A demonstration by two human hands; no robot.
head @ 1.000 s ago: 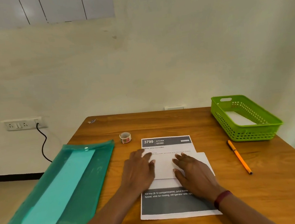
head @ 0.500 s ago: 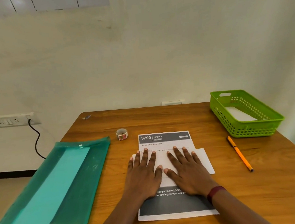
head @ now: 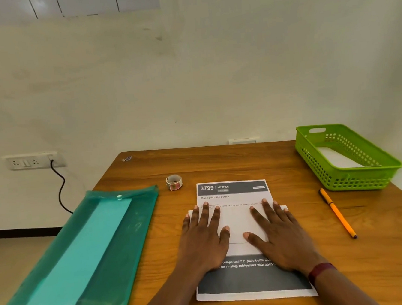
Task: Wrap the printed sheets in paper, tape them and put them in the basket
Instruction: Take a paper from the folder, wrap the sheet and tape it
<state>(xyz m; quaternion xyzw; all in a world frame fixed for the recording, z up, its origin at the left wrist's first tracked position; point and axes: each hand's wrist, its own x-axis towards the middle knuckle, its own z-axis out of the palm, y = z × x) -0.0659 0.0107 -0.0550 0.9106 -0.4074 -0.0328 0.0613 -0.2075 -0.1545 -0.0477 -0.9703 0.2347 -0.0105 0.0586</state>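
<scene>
Head view: we see both hands laid flat on a paper stack on the wooden table (head: 220, 163).
Left hand (head: 202, 239): fingers straight and spread, palm down, pressing; it grasps nothing.
Right hand (head: 281, 237): the same, flat and pressing, thumb turned in toward the left thumb; a dark red wristband (head: 321, 269) sits on the wrist.
Printed sheet (head: 232, 190): lies under both hands, its header beyond the fingertips and its dark footer band back by the wrists.
White folded paper (head: 237, 224): lies across the middle of the printed sheet, directly under the palms, with its ends showing just outside each hand.
Which is wrapper: we cannot tell for certain from this view.
Step in hand: we judge it to be flattening or creasing within the wrapping; no tape is on the stack.
Tape roll (head: 174, 182): just beyond the left fingertips, a little to their left, apart from the paper.
Green basket (head: 356, 178): well beyond and to the right of the right hand; a white sheet (head: 337, 159) lies inside.
Orange pen (head: 337, 213): to the right of the right hand.
Teal folder (head: 83, 253): to the left of the left hand.
Next move calls for: one hand holding the fold down while the other finishes folding or fetches the tape; the left is nearer the roll.
</scene>
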